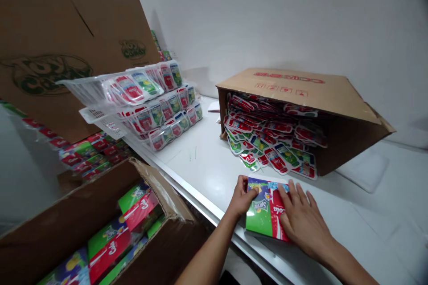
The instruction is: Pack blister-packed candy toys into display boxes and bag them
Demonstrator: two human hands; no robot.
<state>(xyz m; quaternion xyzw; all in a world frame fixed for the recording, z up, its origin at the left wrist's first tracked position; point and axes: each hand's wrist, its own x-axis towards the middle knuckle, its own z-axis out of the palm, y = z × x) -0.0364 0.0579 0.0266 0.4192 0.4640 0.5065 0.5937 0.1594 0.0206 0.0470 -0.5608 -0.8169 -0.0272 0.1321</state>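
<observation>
A printed candy box (265, 213), green and red with "Sprite" and "Cola" on it, lies near the front edge of the white table. My left hand (243, 196) grips its left side, the thumb on the top face and the fingers around the edge. Across the right part of the box rests my right hand (302, 216), its fingers stretched out and spread. Just beyond the box, a pile of red and green can-shaped packets (267, 138) spills out of a cardboard carton (287, 82) lying on its side.
Clear plastic baskets (100, 113) of similar packets are stacked at the table's left. Below left, an open carton (174, 205) holds several printed boxes (110, 249). A large brown carton (100, 31) stands behind. A flat clear plastic piece (364, 171) lies right of the tipped carton.
</observation>
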